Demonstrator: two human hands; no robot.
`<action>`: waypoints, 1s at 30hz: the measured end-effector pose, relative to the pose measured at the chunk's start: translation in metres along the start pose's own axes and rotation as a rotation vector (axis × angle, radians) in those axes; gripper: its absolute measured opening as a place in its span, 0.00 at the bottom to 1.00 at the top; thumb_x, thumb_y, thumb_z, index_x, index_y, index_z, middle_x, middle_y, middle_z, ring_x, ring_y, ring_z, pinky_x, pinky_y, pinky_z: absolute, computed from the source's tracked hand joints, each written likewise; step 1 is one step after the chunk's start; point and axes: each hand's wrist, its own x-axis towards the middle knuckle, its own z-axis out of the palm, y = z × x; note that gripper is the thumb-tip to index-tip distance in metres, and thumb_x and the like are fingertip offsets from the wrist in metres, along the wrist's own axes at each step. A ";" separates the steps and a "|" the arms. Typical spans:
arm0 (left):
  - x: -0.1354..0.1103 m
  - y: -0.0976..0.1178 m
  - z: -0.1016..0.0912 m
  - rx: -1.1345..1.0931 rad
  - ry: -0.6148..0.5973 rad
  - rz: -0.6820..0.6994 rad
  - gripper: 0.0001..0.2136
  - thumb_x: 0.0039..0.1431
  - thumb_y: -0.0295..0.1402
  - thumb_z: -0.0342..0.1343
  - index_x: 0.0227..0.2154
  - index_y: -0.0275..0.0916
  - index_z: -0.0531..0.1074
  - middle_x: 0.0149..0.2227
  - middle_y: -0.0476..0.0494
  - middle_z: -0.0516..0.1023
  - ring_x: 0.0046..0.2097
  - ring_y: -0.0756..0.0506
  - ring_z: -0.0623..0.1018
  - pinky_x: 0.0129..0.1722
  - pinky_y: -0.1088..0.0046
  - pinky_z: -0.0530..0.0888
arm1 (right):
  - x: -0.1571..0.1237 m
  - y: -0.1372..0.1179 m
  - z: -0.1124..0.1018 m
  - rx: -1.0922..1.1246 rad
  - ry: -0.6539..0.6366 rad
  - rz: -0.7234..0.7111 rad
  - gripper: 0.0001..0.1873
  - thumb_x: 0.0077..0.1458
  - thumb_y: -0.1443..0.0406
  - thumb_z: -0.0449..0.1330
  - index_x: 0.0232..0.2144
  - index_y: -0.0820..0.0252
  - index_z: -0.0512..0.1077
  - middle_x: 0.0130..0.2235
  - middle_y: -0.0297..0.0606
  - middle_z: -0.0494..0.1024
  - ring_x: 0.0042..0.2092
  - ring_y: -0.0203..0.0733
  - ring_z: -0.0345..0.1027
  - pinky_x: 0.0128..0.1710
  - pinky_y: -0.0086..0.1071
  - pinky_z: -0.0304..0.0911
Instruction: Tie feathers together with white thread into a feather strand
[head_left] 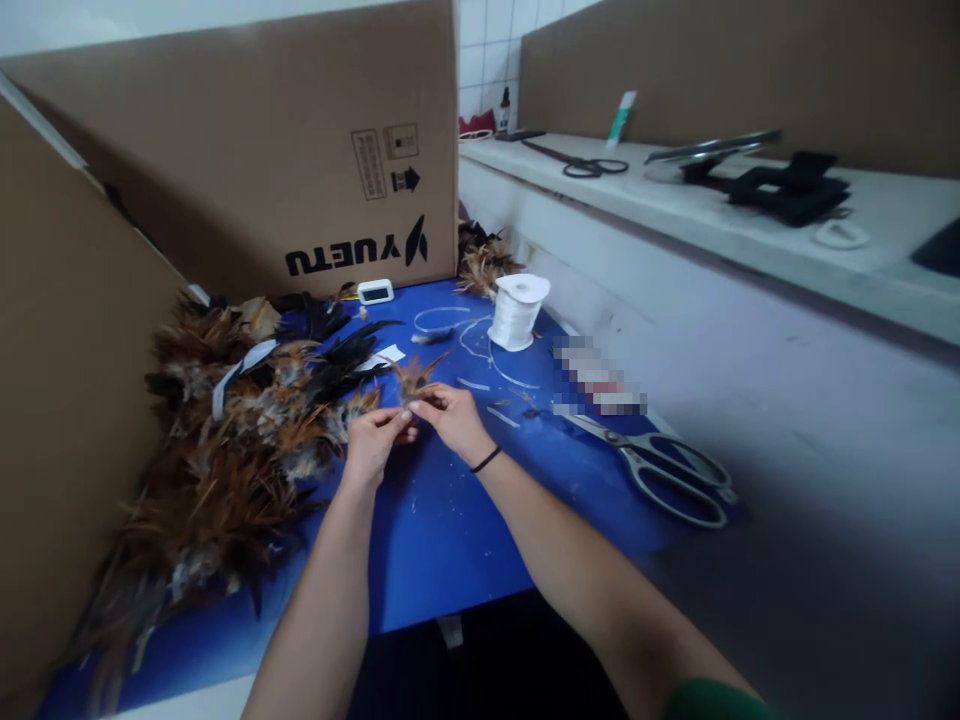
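Between my two hands, over the blue tabletop [450,540], is a small tuft of brown feathers [412,375]. My left hand [373,438] pinches its base from the left. My right hand [448,415], with a black band at the wrist, has thumb and fingers closed on the same base from the right. The feather tips fan upward and away from me. Whatever lies right between the fingertips is too small to make out. To the left spreads a big pile of brown and black feathers [225,470], close to my left hand.
A spool of white ribbon [516,312] stands ahead, with cut pieces around it. Large scissors [667,465] lie at right near a blurred-out item [600,378]. Cardboard [247,150] walls the back and left. A ledge [675,215] at right holds black scissors [585,165] and a glue stick [621,118].
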 end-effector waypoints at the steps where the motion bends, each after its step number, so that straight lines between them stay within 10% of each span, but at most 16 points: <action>1: 0.000 0.000 -0.001 0.001 0.000 -0.001 0.18 0.33 0.39 0.69 0.26 0.30 0.77 0.21 0.44 0.77 0.22 0.50 0.75 0.26 0.73 0.76 | 0.000 0.000 0.000 0.003 -0.004 -0.001 0.04 0.44 0.65 0.61 0.25 0.60 0.74 0.29 0.35 0.76 0.29 0.36 0.68 0.33 0.30 0.64; 30: 0.003 -0.003 -0.003 0.010 -0.056 0.000 0.17 0.35 0.38 0.68 0.27 0.30 0.77 0.22 0.45 0.77 0.23 0.50 0.76 0.29 0.71 0.77 | 0.001 0.000 -0.002 -0.122 -0.024 -0.042 0.04 0.45 0.68 0.60 0.27 0.61 0.74 0.30 0.35 0.77 0.31 0.36 0.69 0.35 0.30 0.63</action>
